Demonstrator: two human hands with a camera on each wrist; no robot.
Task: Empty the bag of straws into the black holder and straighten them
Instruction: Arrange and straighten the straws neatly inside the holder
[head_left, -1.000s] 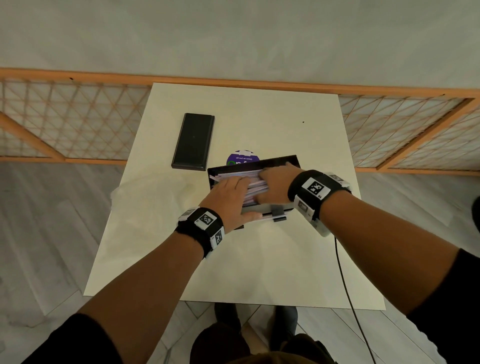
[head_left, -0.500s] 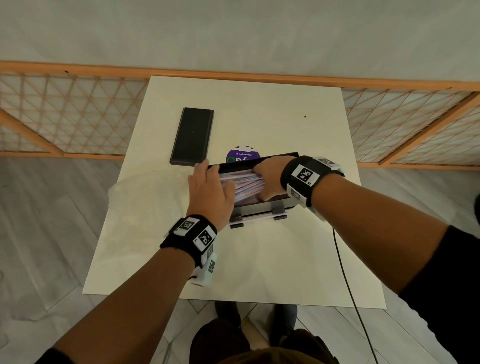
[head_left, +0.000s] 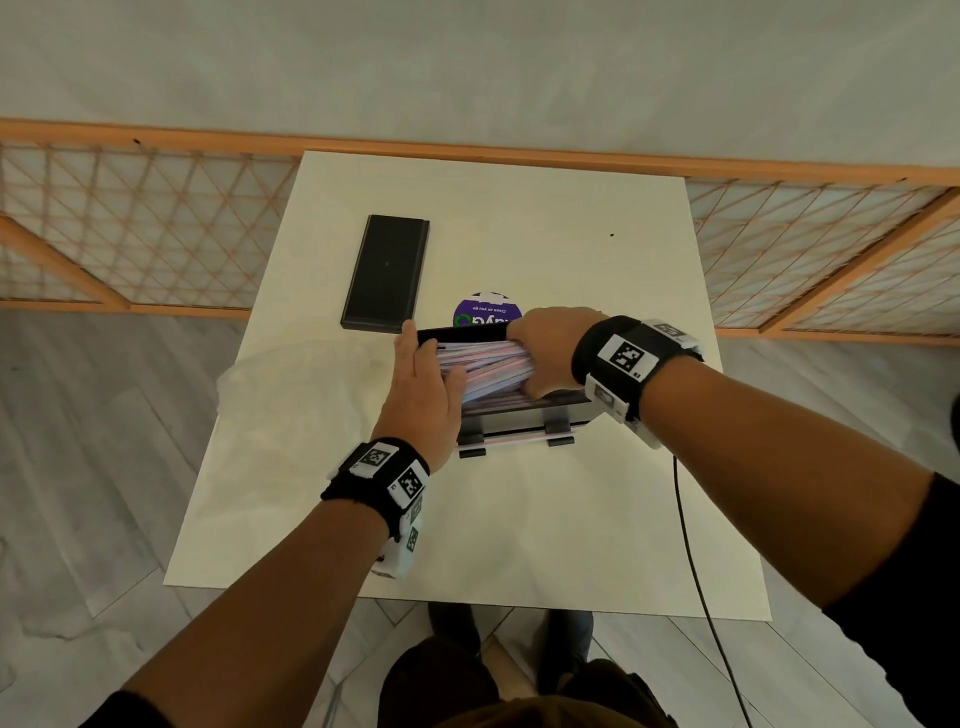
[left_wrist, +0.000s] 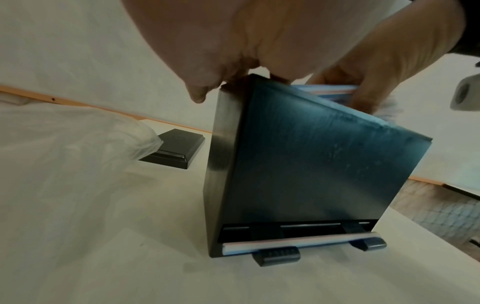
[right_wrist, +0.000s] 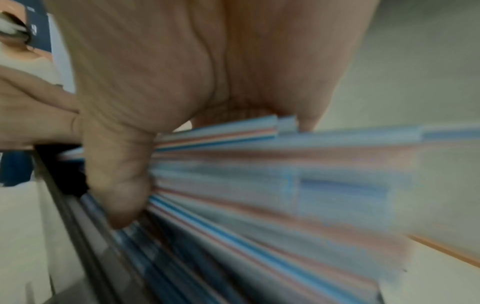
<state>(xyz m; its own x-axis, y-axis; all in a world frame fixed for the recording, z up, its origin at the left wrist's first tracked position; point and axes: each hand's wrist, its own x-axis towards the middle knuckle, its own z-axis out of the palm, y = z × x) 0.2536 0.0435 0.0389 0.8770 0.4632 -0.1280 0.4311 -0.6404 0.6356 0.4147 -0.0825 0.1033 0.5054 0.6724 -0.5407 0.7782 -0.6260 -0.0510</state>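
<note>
The black holder (head_left: 519, 415) stands mid-table, its top filled with pink-and-blue striped straws (head_left: 488, 364). My left hand (head_left: 423, 384) lies against the holder's left end, fingers straight along the wall and thumb resting on the straws. My right hand (head_left: 545, 348) grips the right end of the bundle, fingers curled over it and thumb underneath. The right wrist view shows that hand (right_wrist: 155, 82) round the blurred straws (right_wrist: 285, 185). In the left wrist view the holder (left_wrist: 298, 164) has one straw (left_wrist: 298, 240) in its front slot. The empty clear bag (head_left: 291, 384) lies to the left.
A black lid (head_left: 387, 273) lies flat at the back left of the white table (head_left: 519, 519). A round purple sticker (head_left: 488, 314) sits behind the holder. A black cable (head_left: 691, 545) trails off the front right edge. A wooden lattice rail (head_left: 156, 223) runs behind.
My left hand slid off the top of the straws to the holder's left end. My right hand moved to the right end and curled round the bundle.
</note>
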